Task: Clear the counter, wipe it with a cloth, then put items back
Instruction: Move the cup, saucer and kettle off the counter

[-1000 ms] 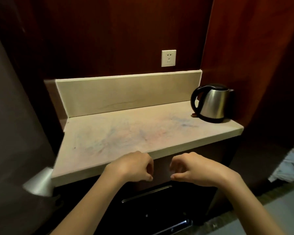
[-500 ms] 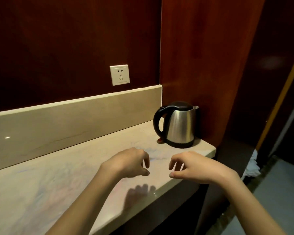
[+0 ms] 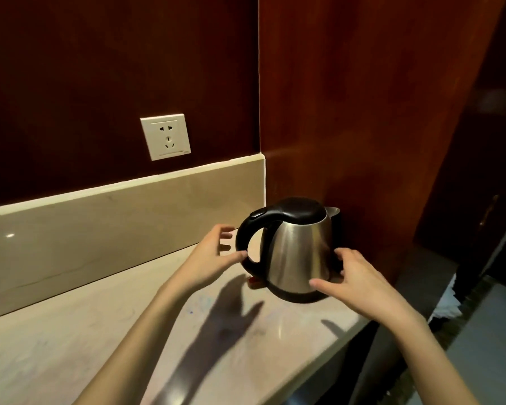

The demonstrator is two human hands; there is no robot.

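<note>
Squarely, kettle (image 3: 292,252) between both hands' fingers (image 3: 324,283)

Wall (image 3: 362,112) tight behind kettle (image 3: 295,252).

Dark red-brown wood wall panels (image 3: 348,97), a white wall socket (image 3: 165,137), beige stone backsplash (image 3: 123,217), grey floor (image 3: 491,340).

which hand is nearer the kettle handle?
Left. The left hand is right at the kettle's black handle, thumb touching it. The right hand is on the far side, fingers at the steel body by the base.
</note>
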